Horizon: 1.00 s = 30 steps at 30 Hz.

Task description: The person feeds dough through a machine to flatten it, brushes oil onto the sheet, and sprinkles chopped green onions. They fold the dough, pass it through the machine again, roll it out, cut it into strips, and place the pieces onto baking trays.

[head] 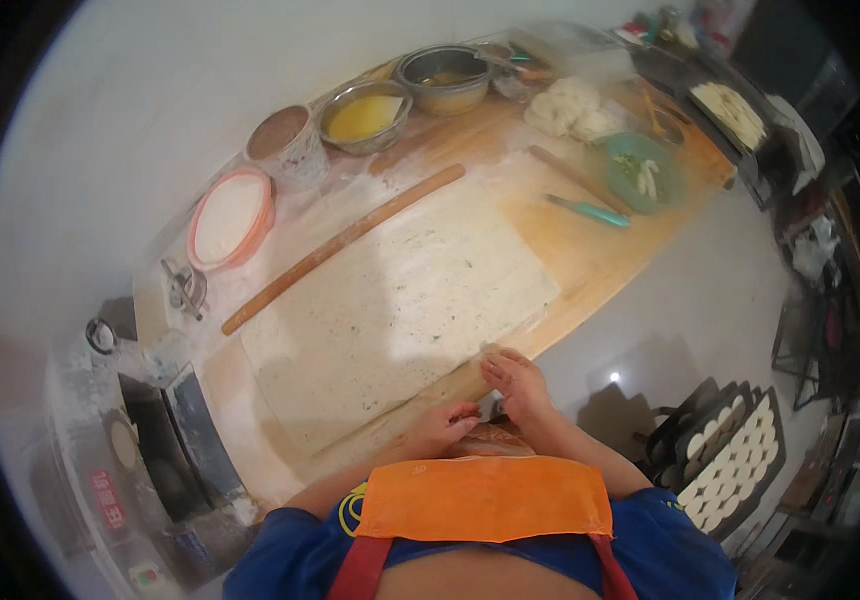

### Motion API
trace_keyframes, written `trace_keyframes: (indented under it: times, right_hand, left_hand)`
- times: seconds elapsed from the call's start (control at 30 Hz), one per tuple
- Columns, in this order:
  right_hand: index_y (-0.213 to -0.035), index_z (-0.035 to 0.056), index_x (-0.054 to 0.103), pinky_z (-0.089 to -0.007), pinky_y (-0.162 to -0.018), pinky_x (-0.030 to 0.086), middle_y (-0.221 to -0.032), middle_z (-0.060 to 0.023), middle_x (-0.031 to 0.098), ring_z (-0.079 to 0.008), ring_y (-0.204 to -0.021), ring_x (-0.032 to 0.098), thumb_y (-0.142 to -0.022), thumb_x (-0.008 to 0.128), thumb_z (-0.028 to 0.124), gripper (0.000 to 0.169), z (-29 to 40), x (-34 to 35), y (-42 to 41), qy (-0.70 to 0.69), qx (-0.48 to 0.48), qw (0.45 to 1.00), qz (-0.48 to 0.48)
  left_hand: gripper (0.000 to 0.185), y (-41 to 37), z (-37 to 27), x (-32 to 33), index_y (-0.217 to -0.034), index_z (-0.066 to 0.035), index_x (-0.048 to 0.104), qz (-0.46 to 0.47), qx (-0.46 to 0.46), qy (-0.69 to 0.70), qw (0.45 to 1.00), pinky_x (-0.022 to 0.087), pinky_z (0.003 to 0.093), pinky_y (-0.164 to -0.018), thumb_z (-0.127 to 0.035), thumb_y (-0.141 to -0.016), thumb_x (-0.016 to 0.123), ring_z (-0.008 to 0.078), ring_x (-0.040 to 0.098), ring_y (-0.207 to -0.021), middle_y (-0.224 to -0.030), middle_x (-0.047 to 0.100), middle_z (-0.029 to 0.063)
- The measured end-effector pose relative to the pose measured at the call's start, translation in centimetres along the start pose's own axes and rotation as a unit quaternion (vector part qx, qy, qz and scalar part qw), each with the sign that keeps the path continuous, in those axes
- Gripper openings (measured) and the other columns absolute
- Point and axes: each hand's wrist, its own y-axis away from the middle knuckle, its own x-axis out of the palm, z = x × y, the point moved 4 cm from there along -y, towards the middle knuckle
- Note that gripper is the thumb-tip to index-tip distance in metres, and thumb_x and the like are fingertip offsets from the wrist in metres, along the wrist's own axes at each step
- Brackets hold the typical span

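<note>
A wide flat sheet of dough [400, 300] with dark flecks lies on the floured wooden worktop [580, 292]. Beyond it, a long wooden rolling pin [347, 244] rests along its far side. At the worktop's near edge is my right hand [516, 382], fingertips close to the sheet's near edge and slightly apart, with nothing visible in them. My left hand [449, 426] is low by the same edge, in front of my apron [482, 499]. Its fingers are curled, and whether they grip anything is hidden.
Along the back stand a tub of white powder [227, 219], a bucket [291, 142], a bowl of yellow liquid [362, 120] and a metal pot [445, 82]. Right are a dough mass [569, 109], a green-handled knife [591, 211] and a green bowl [644, 172]. Loaded trays [734, 465] stand lower right.
</note>
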Motion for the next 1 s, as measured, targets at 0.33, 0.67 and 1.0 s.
trace_keyframes:
  times: [0.33, 0.67, 1.0]
  right_hand:
    - [-0.086, 0.0078, 0.052, -0.0293, -0.057, 0.043, -0.068, -0.0081, 0.058, -0.0187, -0.06, 0.053, -0.089, 0.06, 0.023, 0.017, 0.2, 3.2, -5.5, 0.021, 0.238, 0.967, 0.086]
    - [-0.11, 0.003, 0.055, -0.0349, -0.08, 0.046, -0.1, -0.0114, 0.06, -0.0225, -0.092, 0.058, -0.087, 0.058, 0.017, 0.027, 1.1, 7.4, -4.8, 0.443, -0.091, 0.853, 0.261]
    - [-0.114, 0.0025, 0.054, -0.0344, -0.083, 0.045, -0.105, -0.0118, 0.059, -0.0225, -0.097, 0.056, -0.085, 0.058, 0.015, 0.031, 2.5, 11.9, -14.0, 0.308, -0.078, 0.928, 0.197]
  left_hand:
    - [0.047, -5.0, 1.8, 4.1, -0.13, -0.005, 0.049, -0.073, -0.068, 0.597, 0.796, 0.043, 0.0385, -0.097, -0.036, -0.095, 0.053, 0.0247, 0.055, -0.111, -0.121, 0.059, 0.0099]
    - [0.047, -5.9, -6.2, -3.8, -0.134, -0.002, 0.04, -0.275, 0.07, 0.752, 0.594, 0.032, 0.0485, -0.109, -0.033, -0.099, 0.04, 0.0342, 0.041, -0.126, -0.137, 0.043, 0.0183]
    - [0.045, -5.8, -3.2, 1.4, -0.134, -0.002, 0.043, -0.05, 0.029, 0.704, 0.708, 0.036, 0.0438, -0.104, -0.024, -0.095, 0.049, 0.0294, 0.05, -0.12, -0.132, 0.052, 0.0123]
